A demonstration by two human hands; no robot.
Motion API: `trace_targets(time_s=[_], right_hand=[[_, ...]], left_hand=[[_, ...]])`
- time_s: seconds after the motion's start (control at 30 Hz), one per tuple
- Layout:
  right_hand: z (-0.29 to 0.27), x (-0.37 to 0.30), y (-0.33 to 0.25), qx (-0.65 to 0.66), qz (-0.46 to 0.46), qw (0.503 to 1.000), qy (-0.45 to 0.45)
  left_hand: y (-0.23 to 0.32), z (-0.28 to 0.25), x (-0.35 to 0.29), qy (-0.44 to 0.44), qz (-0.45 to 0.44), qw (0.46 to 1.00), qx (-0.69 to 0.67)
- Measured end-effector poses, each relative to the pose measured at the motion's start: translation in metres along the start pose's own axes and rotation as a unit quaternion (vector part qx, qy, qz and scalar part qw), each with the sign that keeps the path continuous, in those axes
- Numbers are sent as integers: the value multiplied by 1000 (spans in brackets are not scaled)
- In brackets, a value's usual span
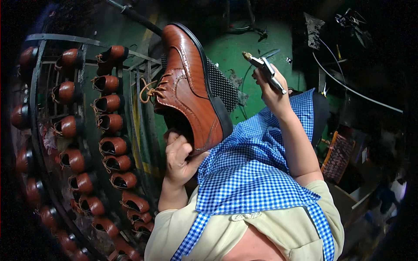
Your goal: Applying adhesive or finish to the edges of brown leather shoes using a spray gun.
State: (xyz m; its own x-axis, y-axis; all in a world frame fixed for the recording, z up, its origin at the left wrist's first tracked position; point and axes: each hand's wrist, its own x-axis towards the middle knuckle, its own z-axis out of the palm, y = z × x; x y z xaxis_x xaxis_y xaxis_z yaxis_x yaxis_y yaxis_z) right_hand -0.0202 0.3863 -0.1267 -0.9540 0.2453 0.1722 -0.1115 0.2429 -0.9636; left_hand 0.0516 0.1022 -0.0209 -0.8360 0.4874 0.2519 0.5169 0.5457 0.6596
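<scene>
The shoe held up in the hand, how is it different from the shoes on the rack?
The held shoe is gripped at its opening by the left hand, toe raised; the rack shoes sit in rows on the metal rack. The held shoe looks much larger, being nearer. Both are brown, laced leather.

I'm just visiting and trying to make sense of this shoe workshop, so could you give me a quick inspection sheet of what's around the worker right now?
Surface: green floor, scuffed; no table seen.
Job's things: brown lace-up shoe raised, toe up, its black sole turned to the right; metal spray tool.
Clutter: metal rack full of matching brown shoes on the left; orange crate on the right.
Grippers: left hand grips the shoe at its opening; right hand holds the spray tool, nozzle toward the shoe.
Cables: thin hose curving at the right.
Surroundings: dim edges; blue checked apron on the worker's lap.
</scene>
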Motion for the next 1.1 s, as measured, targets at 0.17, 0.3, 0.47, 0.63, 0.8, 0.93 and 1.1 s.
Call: trace_targets(time_s=[0.17,0.3,0.47,0.63,0.8,0.93,1.1], right_hand=[[27,-3,35,37,35,993,-104],[56,2,42,174,116,958,-196],[46,15,93,223,193,928,-227],[34,42,114,197,172,957,-125],[57,57,122,128,90,985,-72],[46,80,143,78,-32,989,-124],[50,76,134,67,-119,989,-63]], left_hand=[[2,-8,10,33,24,999,25],[12,-45,-7,35,32,999,14],[31,-92,-72,63,-9,998,27],[86,-107,-161,199,-105,950,215],[118,-105,-204,284,-288,848,342],[121,-130,-221,302,-374,786,388],[72,-195,-276,282,-436,739,429]])
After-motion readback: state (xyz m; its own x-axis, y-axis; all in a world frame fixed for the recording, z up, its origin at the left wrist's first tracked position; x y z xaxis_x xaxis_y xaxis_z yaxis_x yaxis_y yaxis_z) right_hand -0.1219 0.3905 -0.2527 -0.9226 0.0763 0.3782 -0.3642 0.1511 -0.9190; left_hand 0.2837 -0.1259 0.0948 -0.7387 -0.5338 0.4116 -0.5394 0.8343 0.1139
